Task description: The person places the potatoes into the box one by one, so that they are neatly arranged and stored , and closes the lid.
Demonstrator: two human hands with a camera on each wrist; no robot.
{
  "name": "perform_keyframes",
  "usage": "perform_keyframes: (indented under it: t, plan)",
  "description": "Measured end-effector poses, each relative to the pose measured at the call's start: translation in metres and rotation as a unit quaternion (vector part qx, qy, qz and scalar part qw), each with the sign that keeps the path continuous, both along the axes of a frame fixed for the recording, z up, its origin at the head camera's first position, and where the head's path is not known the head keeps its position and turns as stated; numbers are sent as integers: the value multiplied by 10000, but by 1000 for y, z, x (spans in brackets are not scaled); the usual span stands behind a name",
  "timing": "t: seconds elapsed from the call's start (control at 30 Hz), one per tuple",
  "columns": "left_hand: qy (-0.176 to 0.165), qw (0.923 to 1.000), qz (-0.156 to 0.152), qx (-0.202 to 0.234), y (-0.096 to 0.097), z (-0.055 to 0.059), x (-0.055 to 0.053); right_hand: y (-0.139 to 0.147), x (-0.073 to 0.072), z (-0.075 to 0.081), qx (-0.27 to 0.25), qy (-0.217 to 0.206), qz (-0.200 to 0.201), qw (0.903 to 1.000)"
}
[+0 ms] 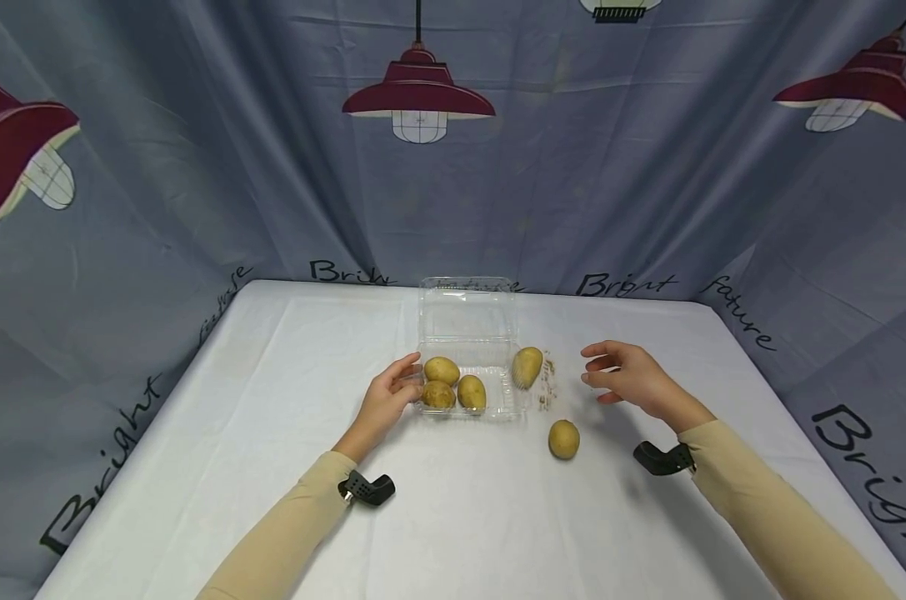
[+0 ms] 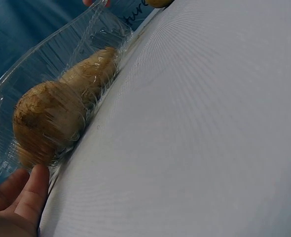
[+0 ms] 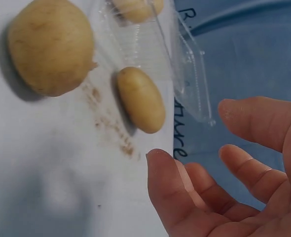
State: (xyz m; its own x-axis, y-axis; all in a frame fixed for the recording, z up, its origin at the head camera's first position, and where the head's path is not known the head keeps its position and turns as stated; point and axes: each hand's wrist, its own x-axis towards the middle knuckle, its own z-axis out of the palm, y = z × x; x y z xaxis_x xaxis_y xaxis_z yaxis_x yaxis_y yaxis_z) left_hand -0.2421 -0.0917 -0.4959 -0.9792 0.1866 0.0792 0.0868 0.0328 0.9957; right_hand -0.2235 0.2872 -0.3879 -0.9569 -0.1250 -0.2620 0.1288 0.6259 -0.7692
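Note:
A clear plastic clamshell container (image 1: 498, 401) stands on the white table with its lid (image 1: 468, 315) raised at the back. Three potatoes lie inside it, one of them a front-left potato (image 1: 437, 395) with brown soil on its skin. My left hand (image 1: 381, 404) touches the container's left side with relaxed fingers (image 2: 34, 190). To the right, my right hand (image 1: 636, 382) hovers above the table, fingers parted and holding nothing. Nearest to it are two loose potatoes: an oblong potato (image 3: 140, 100) beside the container's right wall and a rounder potato (image 1: 564, 439) closer to me.
Brown soil crumbs (image 1: 546, 383) are scattered on the white tablecloth (image 1: 453, 508) right of the container. A blue-grey curtain (image 1: 550, 183) printed with lamps and lettering surrounds the back and sides of the table.

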Motion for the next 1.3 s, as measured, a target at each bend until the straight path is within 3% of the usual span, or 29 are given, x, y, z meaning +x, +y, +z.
perform_keyframes:
  t: [0.37, 0.63, 0.93, 1.3]
  plan:
    - [30, 10000, 4, -10, 0, -3, -2, 7, 19, -26, -280, -160, -129, 9994]
    - [600, 9982, -25, 87, -1, -6, 0, 6, 30, -45, -522, -313, -175, 9980]
    - [-11, 10000, -38, 18, -1, -3, -1, 3, 36, -58, -581, -418, -231, 9972]
    - [29, 10000, -29, 10, 0, -3, -2, -8, 42, -60, -786, -423, -200, 9958]
